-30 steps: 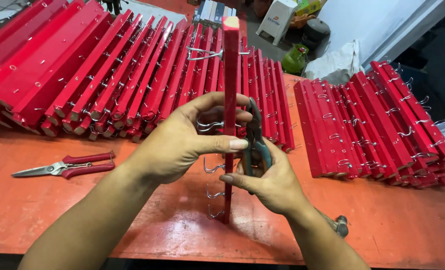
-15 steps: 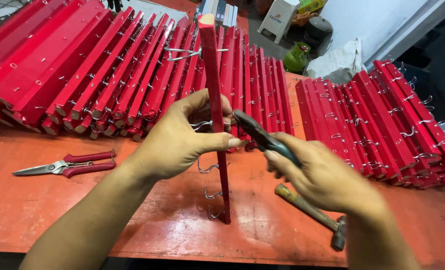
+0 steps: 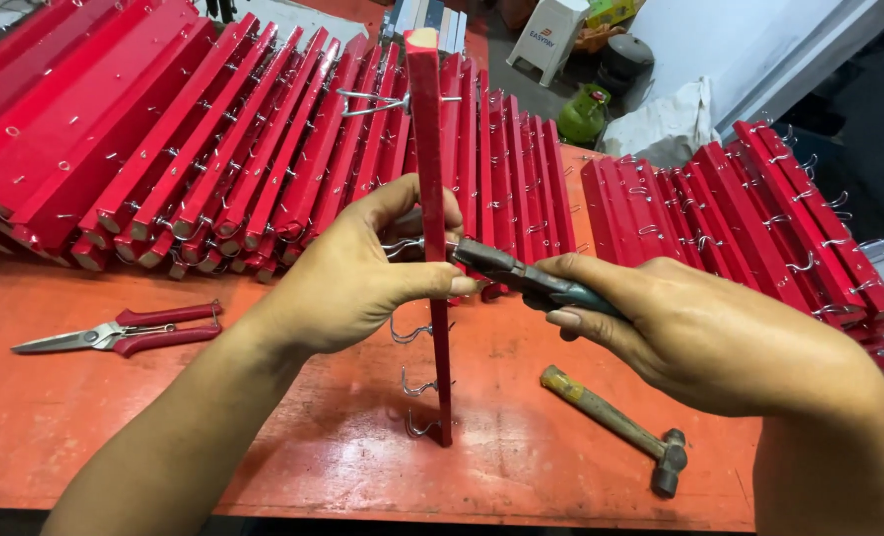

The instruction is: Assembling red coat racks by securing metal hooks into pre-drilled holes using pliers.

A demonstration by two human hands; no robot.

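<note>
Basically, the orange table [image 3: 84, 437] carried leaning rows of red slats with wire hooks, one big stack [image 3: 164, 149] far left and a smaller stack [image 3: 749, 218] far right. Left hand [image 3: 357, 278] was wrapped around a red slat [image 3: 430, 199] standing upright mid-table, its lower end on the tabletop, while the right hand [image 3: 700, 333] was closed around pliers [image 3: 516, 275] whose nose met the slat beside the left thumb. Red-handled snips [image 3: 119, 335] lay near left, hammer [image 3: 615, 429] near right.

One hammer [image 3: 615, 417], one pair of snips [image 3: 119, 335], one pair of pliers [image 3: 526, 280].
</note>
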